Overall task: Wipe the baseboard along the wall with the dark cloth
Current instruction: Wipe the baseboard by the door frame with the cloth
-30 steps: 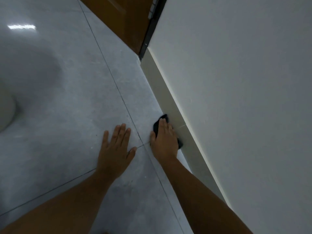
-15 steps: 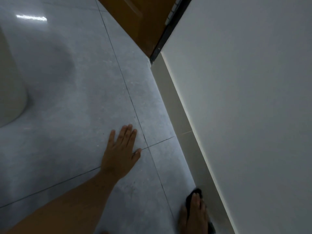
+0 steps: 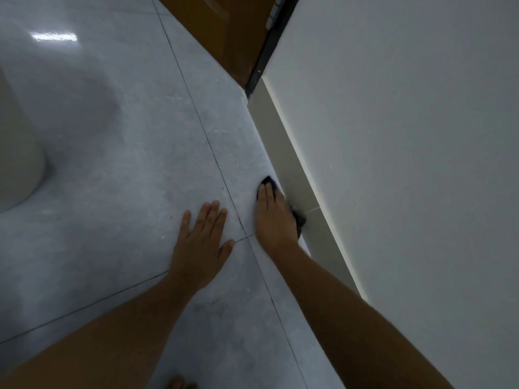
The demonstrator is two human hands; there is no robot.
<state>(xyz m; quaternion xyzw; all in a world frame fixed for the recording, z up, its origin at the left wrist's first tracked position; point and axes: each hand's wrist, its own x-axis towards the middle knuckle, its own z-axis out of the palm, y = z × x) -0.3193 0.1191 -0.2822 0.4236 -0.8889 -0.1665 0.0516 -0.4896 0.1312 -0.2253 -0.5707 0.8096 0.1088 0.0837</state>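
Observation:
A beige baseboard [image 3: 283,147] runs along the foot of the white wall [image 3: 407,136], from the door frame down toward me. My right hand [image 3: 273,217] presses the dark cloth [image 3: 300,217] against the baseboard where it meets the floor; the cloth shows past my fingertips and beside my knuckles, the rest is hidden under the hand. My left hand [image 3: 200,245] lies flat on the grey tile floor, fingers spread, just left of the right hand.
A brown wooden door [image 3: 224,32] with a black frame edge [image 3: 266,49] stands at the far end of the baseboard. Grey floor tiles [image 3: 126,153] with dark grout lines fill the left. A pale rounded object [image 3: 16,161] sits at the left edge.
My right hand with the cloth slid back toward me along the baseboard, then forward again toward the door. The left hand stayed planted on the floor.

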